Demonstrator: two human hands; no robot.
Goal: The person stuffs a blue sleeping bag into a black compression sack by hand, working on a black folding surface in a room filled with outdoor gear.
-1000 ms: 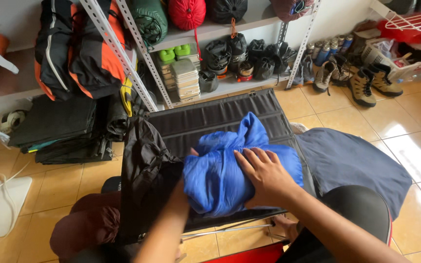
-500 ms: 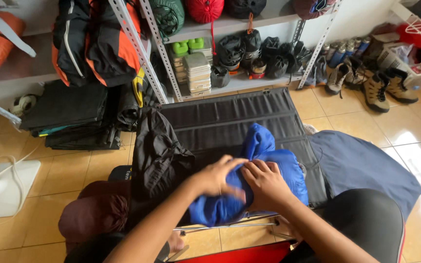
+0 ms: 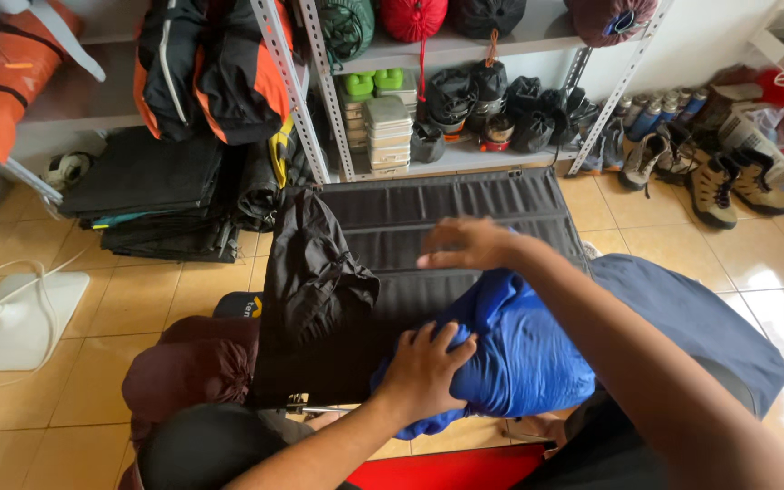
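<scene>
A bright blue puffy fabric bundle (image 3: pixel 524 349) lies bunched on the near edge of a black ribbed folding table (image 3: pixel 428 227). My left hand (image 3: pixel 424 367) is closed on the bundle's near left side and presses it down. My right hand (image 3: pixel 465 243) hovers above the bundle's far end with its fingers spread, holding nothing. My right forearm crosses over the blue fabric. A crumpled black fabric sack (image 3: pixel 315 268) rests on the table's left side.
A maroon stuff sack (image 3: pixel 188 372) lies on the tiled floor at the left. A dark blue cloth (image 3: pixel 700 318) spreads on the right. Metal shelves (image 3: pixel 465 154) with stuff sacks and stacked boxes stand behind. Hiking boots (image 3: pixel 714 172) sit far right, folded black mats (image 3: pixel 151 191) far left.
My right hand has let go of the blue bundle and lifted toward the table's far side. My left hand has shifted down onto the bundle's near end.
</scene>
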